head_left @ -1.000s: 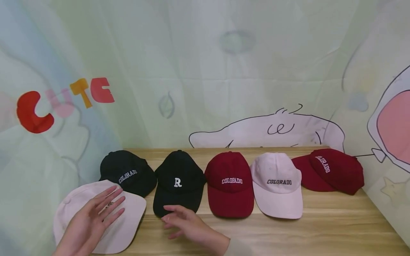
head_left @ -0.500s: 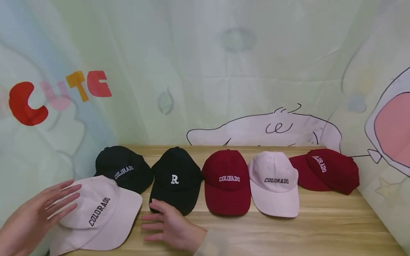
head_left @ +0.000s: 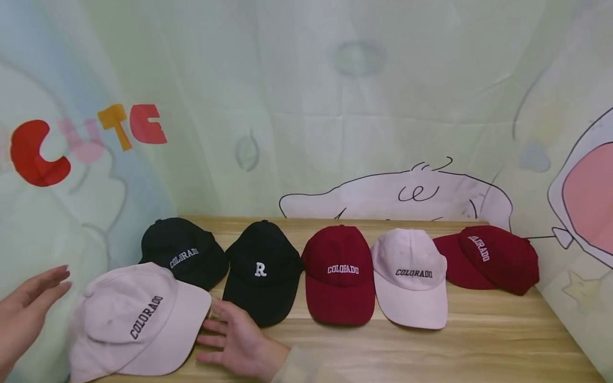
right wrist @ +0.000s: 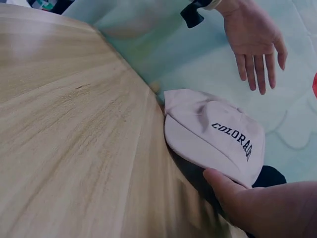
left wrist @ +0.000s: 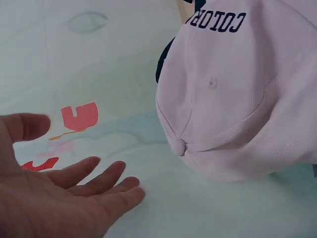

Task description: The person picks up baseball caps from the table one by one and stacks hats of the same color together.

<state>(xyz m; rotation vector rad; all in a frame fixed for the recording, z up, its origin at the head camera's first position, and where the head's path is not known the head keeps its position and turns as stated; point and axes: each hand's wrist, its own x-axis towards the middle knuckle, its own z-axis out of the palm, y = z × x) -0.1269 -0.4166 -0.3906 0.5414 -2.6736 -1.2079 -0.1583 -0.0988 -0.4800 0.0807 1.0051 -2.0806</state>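
A pale pink baseball cap (head_left: 122, 319) lettered COLORADO lies at the left end of the table, brim toward the right. My right hand (head_left: 241, 338) is at the edge of that brim, fingers straight and spread. In the right wrist view its thumb (right wrist: 223, 186) is at the brim edge; whether it touches cannot be made out, and the other fingers are hidden there. Left of the cap, apart from it, my left hand (head_left: 26, 314) is held up with fingers extended and nothing in it. The left wrist view shows the crown of the cap (left wrist: 223, 99) beyond the fingers.
A black COLORADO cap (head_left: 184, 252) sits behind the pale one. To the right stand a black R cap (head_left: 263, 287), a dark red cap (head_left: 340, 298), another pale cap (head_left: 412, 306) and a second red cap (head_left: 507, 260). Printed cloth (head_left: 306, 117) surrounds the wooden table (head_left: 479, 351).
My left hand has moved left, off the pale cap, uncovering its lettering. The right hand has shifted left from in front of the black R cap to the pale cap's brim.
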